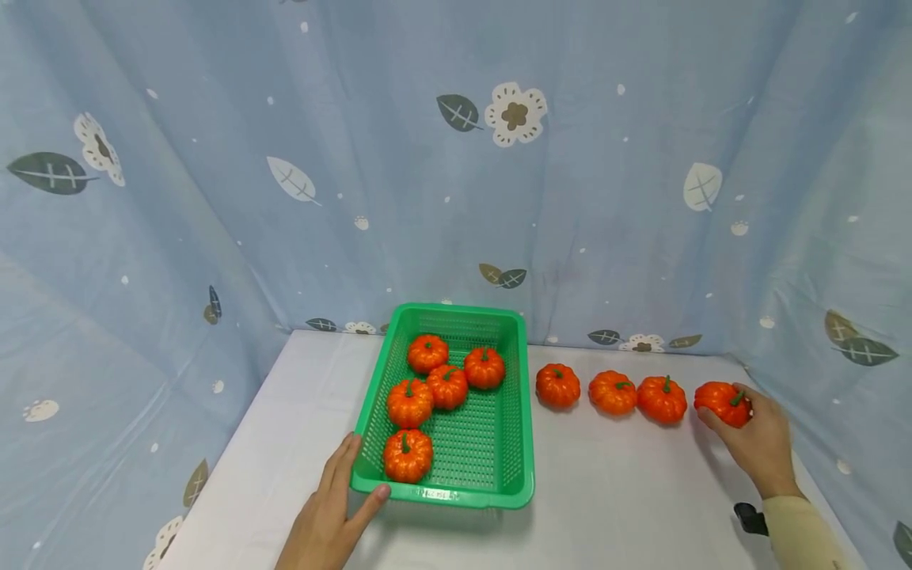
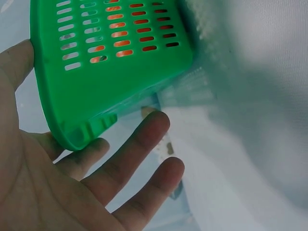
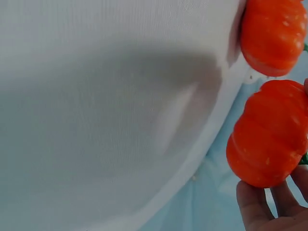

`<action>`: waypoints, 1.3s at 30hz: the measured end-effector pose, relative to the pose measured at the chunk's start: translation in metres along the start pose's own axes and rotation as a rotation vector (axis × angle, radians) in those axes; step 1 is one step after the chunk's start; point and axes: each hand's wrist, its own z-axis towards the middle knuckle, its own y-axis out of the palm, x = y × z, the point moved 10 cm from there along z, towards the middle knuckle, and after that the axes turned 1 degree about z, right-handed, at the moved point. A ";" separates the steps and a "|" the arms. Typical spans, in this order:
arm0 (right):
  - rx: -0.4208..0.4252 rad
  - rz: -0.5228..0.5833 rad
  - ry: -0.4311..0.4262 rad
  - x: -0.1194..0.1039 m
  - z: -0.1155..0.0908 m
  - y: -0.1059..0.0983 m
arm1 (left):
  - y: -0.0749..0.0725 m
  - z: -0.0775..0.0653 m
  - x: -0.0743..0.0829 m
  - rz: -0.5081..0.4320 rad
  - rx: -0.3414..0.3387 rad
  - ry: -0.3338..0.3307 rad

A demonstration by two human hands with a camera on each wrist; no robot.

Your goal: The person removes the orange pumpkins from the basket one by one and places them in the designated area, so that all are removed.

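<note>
At the right end of the table, my right hand [image 1: 765, 443] grips a small orange pumpkin [image 1: 723, 402] with a green stem between thumb and fingers. The right wrist view shows this pumpkin [image 3: 269, 134] close up, fingertips against its side. My left hand [image 1: 324, 507] rests at the near left corner of a green plastic basket [image 1: 530, 443]. Its thumb and a finger touch the basket's rim [image 2: 45, 101] there, while the other fingers stretch out loosely below it. Several similar pumpkins [image 1: 407, 456] lie inside the basket, mostly along its left side.
Right of the basket, a pumpkin [image 1: 558, 386], another pumpkin [image 1: 613, 393] and a third pumpkin [image 1: 662, 400] form a row on the white table [image 1: 606, 491]. A blue patterned curtain [image 1: 399, 158] hangs behind and along both sides.
</note>
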 end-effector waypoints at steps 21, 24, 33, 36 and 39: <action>-0.268 -0.055 0.184 0.032 0.020 0.035 | -0.001 -0.002 0.000 0.004 0.012 -0.008; -0.294 -0.054 0.160 0.032 0.021 0.040 | -0.001 -0.003 -0.001 0.001 0.009 -0.012; -0.326 -0.034 0.155 0.032 0.017 0.047 | 0.000 -0.003 -0.001 -0.006 0.002 -0.016; -0.311 -0.035 0.144 0.030 0.016 0.046 | 0.000 -0.003 0.000 -0.005 -0.002 -0.016; -0.313 -0.037 0.132 0.029 0.016 0.045 | 0.000 -0.001 0.000 -0.002 -0.006 -0.018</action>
